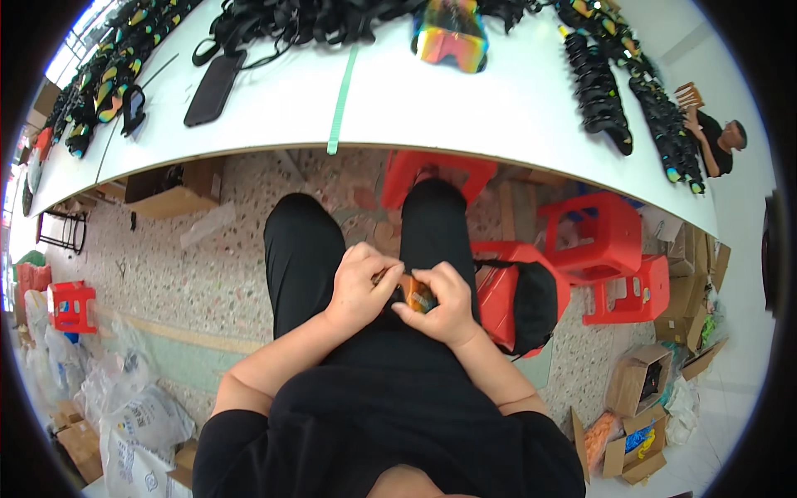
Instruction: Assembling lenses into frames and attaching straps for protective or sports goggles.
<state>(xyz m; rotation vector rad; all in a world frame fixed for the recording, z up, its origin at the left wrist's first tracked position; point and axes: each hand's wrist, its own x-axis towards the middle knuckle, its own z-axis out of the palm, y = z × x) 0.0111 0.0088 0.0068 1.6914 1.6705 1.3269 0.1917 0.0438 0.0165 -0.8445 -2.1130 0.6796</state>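
Observation:
Above my lap, both hands are closed around a small pair of goggles with an orange mirrored lens and a dark edge. My right hand wraps the lens side, thumb below and fingers above. The fingers of my left hand pinch together at the other end, where a bit of dark frame shows. Much of the goggles is hidden by my fingers.
Ahead curves a white table with a green tape strip, a black phone, rainbow-lensed goggles and stacked black eyewear. Red stools stand to my right; plastic bags lie at left. Another person is far right.

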